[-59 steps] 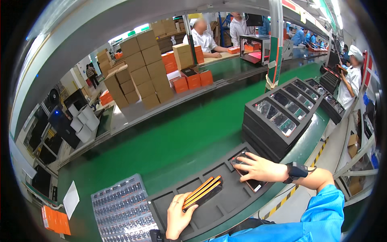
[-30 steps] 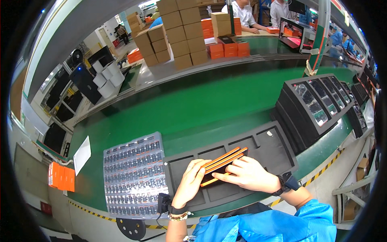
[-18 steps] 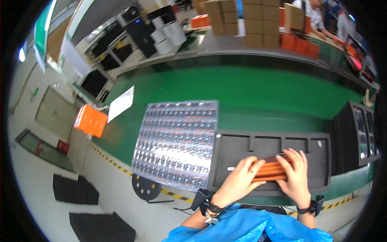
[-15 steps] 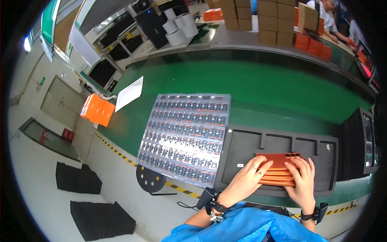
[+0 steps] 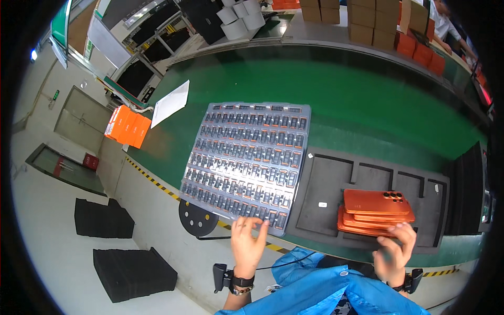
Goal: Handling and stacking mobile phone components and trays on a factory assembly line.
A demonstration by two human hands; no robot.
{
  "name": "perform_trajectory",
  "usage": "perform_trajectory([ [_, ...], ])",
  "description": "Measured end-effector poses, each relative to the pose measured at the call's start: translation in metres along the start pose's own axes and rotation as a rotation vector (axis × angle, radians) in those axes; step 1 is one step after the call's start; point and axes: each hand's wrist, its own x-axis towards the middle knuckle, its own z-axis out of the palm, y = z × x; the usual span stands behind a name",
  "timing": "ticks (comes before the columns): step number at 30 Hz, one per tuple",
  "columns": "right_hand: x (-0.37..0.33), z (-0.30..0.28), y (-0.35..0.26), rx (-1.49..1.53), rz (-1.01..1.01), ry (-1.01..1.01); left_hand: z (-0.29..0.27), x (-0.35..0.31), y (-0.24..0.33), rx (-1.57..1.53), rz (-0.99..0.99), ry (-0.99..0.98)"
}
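A stack of orange phone back covers (image 5: 375, 202), with dark camera rings on the top one, lies slightly uneven on a black foam tray (image 5: 328, 181). Just below the stack's near right corner is my right hand (image 5: 397, 252), fingers loosely bent and apart, partly smeared by motion; nothing shows in it. My left hand (image 5: 248, 244) is at the near edge of a clear plastic tray (image 5: 306, 126), fingers over the rim and thumb apart. Whether it touches the rim, I cannot tell. Rows of small dark parts with orange edges (image 5: 252, 139) fill that tray.
Behind the trays runs a green work surface (image 5: 252, 73). A white sheet (image 5: 170, 105) and orange boxes (image 5: 127, 126) are at its left end. Black foam blocks (image 5: 464, 189) stand on the right. Brown cartons (image 5: 362, 21) and white rolls (image 5: 241, 18) sit across the bench, near another person.
Both hands have let go of the orange stack. My left hand moved left to the clear tray's near edge; my right hand drew back slightly toward me. The view has shifted a little.
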Motion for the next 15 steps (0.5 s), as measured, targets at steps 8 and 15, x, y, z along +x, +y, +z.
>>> perform_trajectory([
  [8, 0.031, 0.05, -0.037, 0.258, -0.263, -0.027, 0.032, -0.005, 0.007, 0.041, 0.026, -0.041],
  [15, 0.01, 0.06, -0.023, 0.162, -0.233, -0.048, 0.034, -0.004, -0.004, -0.3, -0.112, -0.052],
])
